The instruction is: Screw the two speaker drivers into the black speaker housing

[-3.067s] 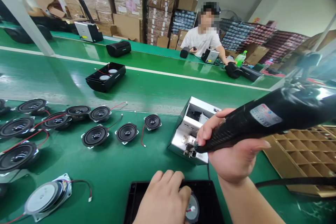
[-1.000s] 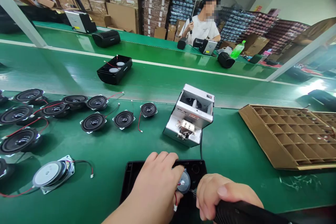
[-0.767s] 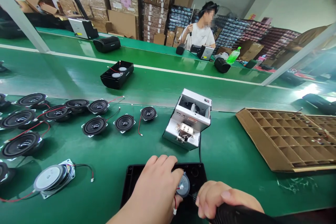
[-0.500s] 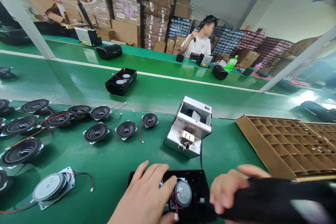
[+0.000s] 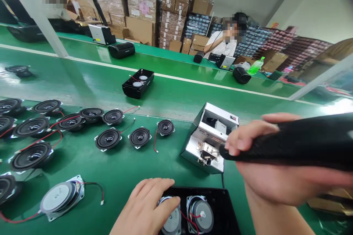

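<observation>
My right hand (image 5: 264,154) is closed around a black electric screwdriver (image 5: 311,141), which lies sideways in the grip. Its narrow end points left, right at the front pickup of a silver screw feeder (image 5: 205,136); whether bit and feeder touch cannot be made out. My left hand (image 5: 149,205) holds the far left rim of a black speaker housing (image 5: 224,205), fingers over the edge and thumb on the left speaker (image 5: 171,222). Beside that one, a second speaker (image 5: 202,216) sits in the housing, magnet side up, with red wires across it.
Loose speakers (image 5: 30,128) spread over the green bench at left; one (image 5: 59,200) lies magnet up. Another housing with speakers (image 5: 138,82) sits on the green strip beyond. Co-workers (image 5: 220,42) are across the line. A cardboard divider box (image 5: 331,202) is partly hidden at lower right.
My right hand has lifted the screwdriver from beside the housing up to the screw feeder. My left hand stays on the housing. The view has shifted, and the co-worker across has turned.
</observation>
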Motion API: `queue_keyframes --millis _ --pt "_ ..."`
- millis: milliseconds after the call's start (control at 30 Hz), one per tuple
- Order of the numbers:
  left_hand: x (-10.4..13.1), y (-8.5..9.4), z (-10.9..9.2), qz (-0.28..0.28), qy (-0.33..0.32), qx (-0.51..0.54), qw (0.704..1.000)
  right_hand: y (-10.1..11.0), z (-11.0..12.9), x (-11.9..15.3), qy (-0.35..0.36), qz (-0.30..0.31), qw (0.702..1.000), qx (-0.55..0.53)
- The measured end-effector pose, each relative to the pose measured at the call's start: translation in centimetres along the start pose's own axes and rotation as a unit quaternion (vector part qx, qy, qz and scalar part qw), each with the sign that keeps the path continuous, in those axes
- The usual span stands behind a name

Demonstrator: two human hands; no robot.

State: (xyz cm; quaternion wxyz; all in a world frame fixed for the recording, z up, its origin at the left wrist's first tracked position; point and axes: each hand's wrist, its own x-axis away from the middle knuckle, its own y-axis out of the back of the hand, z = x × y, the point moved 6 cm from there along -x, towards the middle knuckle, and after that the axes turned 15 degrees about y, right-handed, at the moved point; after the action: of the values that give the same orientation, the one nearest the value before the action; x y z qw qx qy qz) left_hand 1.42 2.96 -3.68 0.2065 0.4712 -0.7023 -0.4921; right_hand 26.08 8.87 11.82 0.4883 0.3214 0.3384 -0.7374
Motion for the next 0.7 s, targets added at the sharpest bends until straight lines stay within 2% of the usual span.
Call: queue_keyframes --millis 67,167,233,333,467,567,700 --pt "-0.3 0.2 0.1 0.001 0.015 0.01 1.0 0.4 0.6 -0.1 -0.044 -0.01 0.999 -0.005" --pt "-0.4 0.2 -0.1 0.006 -0.009 0.004 1.0 0.0 0.6 0.0 -0.023 -0.004 1.0 -0.003" --pt "-0.4 0.3 -0.3 0.002 -0.015 0.003 1.0 -0.7 -0.4 0.5 -0.01 0.015 1.0 -0.015" --pt "-0.2 0.4 -0.4 -0.013 0.005 0.012 1.0 -1.7 -2.6 1.5 -0.046 0.049 0.997 -0.046" --pt "0.0 0.1 -0.5 -0.007 0.011 0.023 1.0 -1.6 -3.6 2.3 -0.091 0.03 0.994 -0.052" --pt "-0.2 0.1 -0.5 -0.011 -0.004 0.039 0.999 -1.5 -2.8 3.0 -0.139 0.015 0.986 -0.092" --pt "-0.2 0.0 -0.6 -0.007 -0.005 0.045 0.999 -0.7 0.3 3.8 -0.146 -0.005 0.983 -0.106"
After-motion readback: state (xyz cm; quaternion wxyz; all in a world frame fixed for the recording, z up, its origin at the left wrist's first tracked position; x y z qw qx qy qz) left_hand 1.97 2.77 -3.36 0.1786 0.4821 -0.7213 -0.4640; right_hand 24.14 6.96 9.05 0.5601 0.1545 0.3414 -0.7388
